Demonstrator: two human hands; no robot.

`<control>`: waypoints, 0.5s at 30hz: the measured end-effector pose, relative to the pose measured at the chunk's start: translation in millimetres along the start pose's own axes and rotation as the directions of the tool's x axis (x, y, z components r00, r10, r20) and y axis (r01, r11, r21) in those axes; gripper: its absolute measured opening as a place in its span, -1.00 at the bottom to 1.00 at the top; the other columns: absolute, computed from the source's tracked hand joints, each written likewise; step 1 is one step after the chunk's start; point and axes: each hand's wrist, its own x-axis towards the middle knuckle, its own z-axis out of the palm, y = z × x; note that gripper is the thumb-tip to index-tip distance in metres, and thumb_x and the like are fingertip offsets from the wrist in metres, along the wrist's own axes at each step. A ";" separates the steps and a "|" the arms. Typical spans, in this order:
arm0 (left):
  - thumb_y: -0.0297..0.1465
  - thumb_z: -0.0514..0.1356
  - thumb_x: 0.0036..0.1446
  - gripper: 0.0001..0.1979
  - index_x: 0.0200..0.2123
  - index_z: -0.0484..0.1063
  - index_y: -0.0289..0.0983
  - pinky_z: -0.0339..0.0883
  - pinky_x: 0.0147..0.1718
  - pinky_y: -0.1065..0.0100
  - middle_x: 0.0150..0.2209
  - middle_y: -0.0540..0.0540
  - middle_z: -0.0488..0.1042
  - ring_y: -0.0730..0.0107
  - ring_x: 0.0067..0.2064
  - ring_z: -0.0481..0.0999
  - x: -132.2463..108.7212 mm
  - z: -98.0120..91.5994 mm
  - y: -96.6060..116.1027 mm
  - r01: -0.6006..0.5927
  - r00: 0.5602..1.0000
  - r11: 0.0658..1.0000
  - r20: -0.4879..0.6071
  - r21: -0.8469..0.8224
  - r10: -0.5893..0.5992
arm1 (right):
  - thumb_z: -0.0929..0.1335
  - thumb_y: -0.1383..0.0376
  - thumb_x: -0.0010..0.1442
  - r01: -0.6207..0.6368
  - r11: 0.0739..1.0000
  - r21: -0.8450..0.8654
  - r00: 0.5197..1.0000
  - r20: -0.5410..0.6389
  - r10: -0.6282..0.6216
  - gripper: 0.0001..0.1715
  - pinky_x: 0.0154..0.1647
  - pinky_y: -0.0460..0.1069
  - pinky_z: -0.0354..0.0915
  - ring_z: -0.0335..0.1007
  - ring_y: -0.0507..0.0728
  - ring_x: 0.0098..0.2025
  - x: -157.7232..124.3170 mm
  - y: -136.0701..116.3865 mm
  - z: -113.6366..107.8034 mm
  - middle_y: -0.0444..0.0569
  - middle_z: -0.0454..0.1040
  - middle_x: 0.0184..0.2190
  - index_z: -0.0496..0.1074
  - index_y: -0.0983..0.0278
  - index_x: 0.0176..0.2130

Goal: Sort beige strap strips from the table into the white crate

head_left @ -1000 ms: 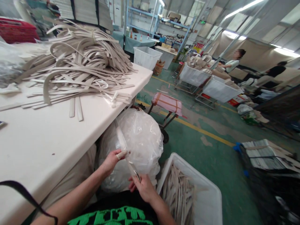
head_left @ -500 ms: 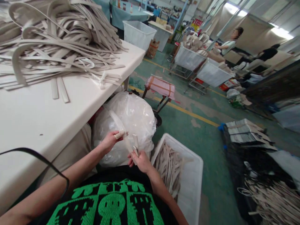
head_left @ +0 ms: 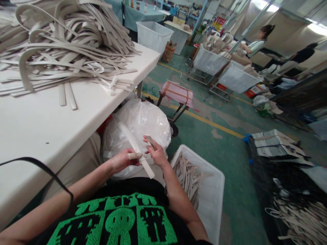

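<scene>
My left hand is closed around a long pale flat strip, near its lower end. A beige wrap covers one of its digits. The strip runs up across a clear plastic bag toward the table edge, and its free end points down toward my lap. Just right of the strip, my right hand is raised with fingers bent around a small flat greyish piece; its exact kind is unclear. The right hand appears apart from the strip.
A heap of similar strips covers the back of the white table on my left. By my right forearm stands a white bin holding cut strips. Farther off are a pink-padded stool, wheeled bins and a person.
The right hand has let go of the strip and risen, keeping the small greyish piece. My left hand has moved down and right onto the strip, whose end now shows. The view has shifted slightly.
</scene>
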 end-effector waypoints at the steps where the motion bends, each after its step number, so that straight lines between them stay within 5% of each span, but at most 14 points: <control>1: -0.31 0.49 -0.10 -0.78 -0.51 0.61 -0.35 0.40 -0.32 0.26 -0.47 -0.16 0.55 0.35 -0.46 0.46 -2.4 4.6 -3.9 0.015 1.000 1.000 0.025 0.011 -0.015 | 0.36 0.10 0.26 0.070 0.998 -0.012 0.995 0.068 -0.069 -0.59 -0.02 0.04 0.48 0.47 0.16 0.09 4.7 -2.3 3.1 -0.07 0.42 0.26 0.56 0.14 0.05; 5: -0.24 0.51 -0.15 -0.74 -0.54 0.61 -0.31 0.41 -0.33 0.25 -0.53 -0.14 0.52 0.33 -0.47 0.44 -11.0 15.6 -19.2 0.065 0.991 0.997 0.111 0.051 -0.070 | 0.36 0.21 0.26 0.196 0.980 -0.038 0.949 0.258 -0.180 -0.75 0.30 0.11 0.24 0.42 0.17 0.20 16.7 -9.6 15.8 -0.08 0.53 0.16 0.65 0.15 -0.16; 11: 0.02 0.44 -0.07 -0.51 -0.35 0.63 -0.33 0.45 -0.28 0.24 -0.31 -0.28 0.63 0.19 -0.34 0.59 -1.5 -5.6 -19.1 0.175 0.974 0.983 0.155 -0.053 -0.165 | 0.40 0.00 0.20 -0.013 1.000 0.004 0.989 0.145 0.012 -0.60 0.03 0.13 0.42 0.56 0.25 -0.10 -11.3 -17.7 -0.4 0.05 0.66 -0.17 0.64 0.24 -0.21; 15: -0.01 0.20 0.26 -0.52 -0.08 0.53 -0.33 0.47 -0.24 0.28 -0.10 -0.32 0.61 0.20 -0.22 0.64 24.6 -17.0 7.1 0.060 0.975 0.908 -0.169 -0.414 -0.142 | 0.36 -0.27 0.14 -0.219 0.974 0.052 0.968 0.133 0.211 -0.35 -0.31 0.09 0.43 0.49 0.20 -0.43 -66.1 -22.9 -31.2 0.05 0.59 -0.44 0.60 0.25 -0.39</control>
